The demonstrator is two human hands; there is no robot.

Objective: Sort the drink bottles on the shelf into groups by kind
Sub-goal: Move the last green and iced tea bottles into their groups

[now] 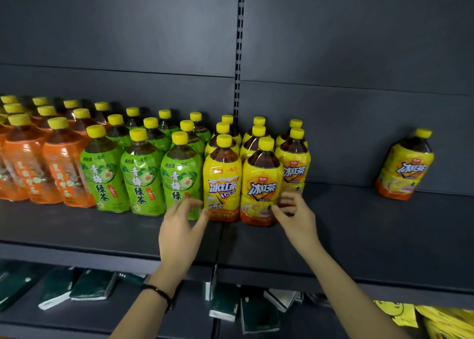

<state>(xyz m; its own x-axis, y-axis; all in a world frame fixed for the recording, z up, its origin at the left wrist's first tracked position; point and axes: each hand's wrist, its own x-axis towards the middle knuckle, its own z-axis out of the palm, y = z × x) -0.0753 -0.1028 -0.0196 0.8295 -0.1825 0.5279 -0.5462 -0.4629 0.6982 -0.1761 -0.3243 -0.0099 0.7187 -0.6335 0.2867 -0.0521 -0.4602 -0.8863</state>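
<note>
At 9 o'clock on the shelf [359, 223] stand orange bottles [59, 174], cut off by the edge, then green bottles [143, 179], then yellow bottles [259, 187]. The left hand [183, 220] is spread wide and holds nothing. The right hand [295, 214] is half curled at a front yellow bottle's base, grip unclear. A lone yellow bottle [406, 166] stands apart at 3 o'clock. Full, they seem heavy, the film slippery: take the waist. Back rows are hidden.

Faces a shelf [102, 225]: orange bottles [64, 174] left, green bottles [143, 179] middle, yellow bottles [223, 182] beside them, lone yellow bottle [405, 169] well apart at right; spreads left hand [179, 225] before green-yellow border; touches base of front yellow bottle [259, 184] with right hand [297, 215].
</note>
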